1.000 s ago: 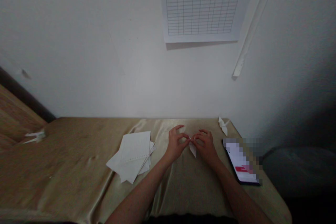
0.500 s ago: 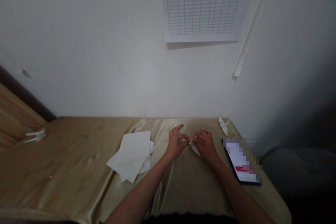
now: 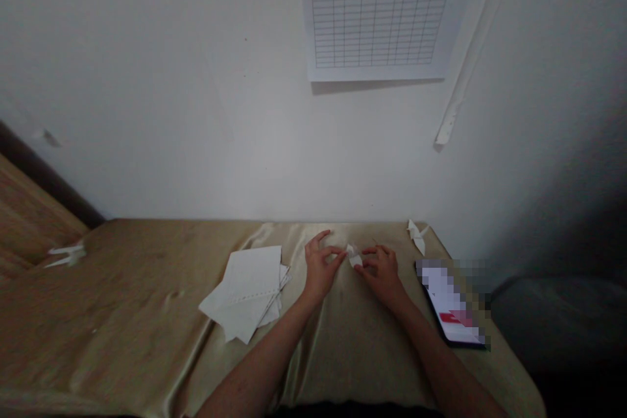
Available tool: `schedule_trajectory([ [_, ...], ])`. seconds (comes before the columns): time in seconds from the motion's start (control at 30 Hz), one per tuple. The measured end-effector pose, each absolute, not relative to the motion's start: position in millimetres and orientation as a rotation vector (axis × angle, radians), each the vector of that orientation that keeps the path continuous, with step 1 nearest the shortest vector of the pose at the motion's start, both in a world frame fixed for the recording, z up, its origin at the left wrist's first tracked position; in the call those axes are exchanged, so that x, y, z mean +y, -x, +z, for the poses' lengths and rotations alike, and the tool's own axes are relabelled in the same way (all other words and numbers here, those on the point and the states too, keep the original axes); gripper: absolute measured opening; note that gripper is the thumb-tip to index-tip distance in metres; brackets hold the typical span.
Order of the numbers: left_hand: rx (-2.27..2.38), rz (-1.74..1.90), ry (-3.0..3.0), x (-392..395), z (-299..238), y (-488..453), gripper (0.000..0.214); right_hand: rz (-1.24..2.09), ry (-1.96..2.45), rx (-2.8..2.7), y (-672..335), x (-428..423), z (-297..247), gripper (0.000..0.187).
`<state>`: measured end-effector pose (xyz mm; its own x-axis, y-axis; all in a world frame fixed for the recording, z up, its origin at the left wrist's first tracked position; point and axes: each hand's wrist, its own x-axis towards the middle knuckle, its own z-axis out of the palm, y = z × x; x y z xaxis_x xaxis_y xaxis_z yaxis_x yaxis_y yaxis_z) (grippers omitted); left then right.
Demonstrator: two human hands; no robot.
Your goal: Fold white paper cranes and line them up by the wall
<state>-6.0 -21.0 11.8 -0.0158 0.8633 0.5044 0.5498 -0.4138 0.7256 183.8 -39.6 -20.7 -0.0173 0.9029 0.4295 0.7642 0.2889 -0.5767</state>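
A small folded piece of white paper (image 3: 354, 257) is held up between my two hands over the cloth-covered table. My left hand (image 3: 321, 268) pinches its left edge between thumb and index finger, with the other fingers raised. My right hand (image 3: 383, 272) grips the lower right side of the paper, thumb at its bottom corner and fingers curled behind. The paper's exact folds are too small to make out. To the right, near the table's back corner, lies a folded white paper figure (image 3: 417, 236) with pointed ends.
A stack of white paper sheets (image 3: 249, 281) lies left of my hands. At the right edge rests a phone (image 3: 453, 313) with its screen lit. A gold satin cloth (image 3: 132, 313) covers the table, and white paper scraps (image 3: 67, 254) lie far left. A printed chart (image 3: 375, 19) hangs on the wall.
The folded paper has moved left and up and turned, so more of it shows between my hands. My left hand has shifted slightly left; my right hand's fingers have opened a little.
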Motion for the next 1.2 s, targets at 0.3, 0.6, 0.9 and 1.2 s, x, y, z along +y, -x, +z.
schedule_trajectory([
  [0.3,1.487,1.284,-2.054,-10.6,1.2,10.0,0.010,0.250,1.512,-1.830,-198.8,-30.5,-28.1,0.027],
  [0.6,1.425,1.036,-2.146,-1.4,-10.0,20.6,0.022,0.417,1.429,-1.908,-202.3,-36.7,-16.6,0.028],
  [0.9,1.413,1.030,-2.087,-5.0,-3.0,17.1,0.007,0.503,1.400,-1.834,-201.4,-36.8,-16.8,0.016],
  [1.2,1.359,0.906,-2.090,-6.7,1.6,17.7,0.009,0.495,1.382,-1.786,-199.5,-37.7,-15.6,0.016],
])
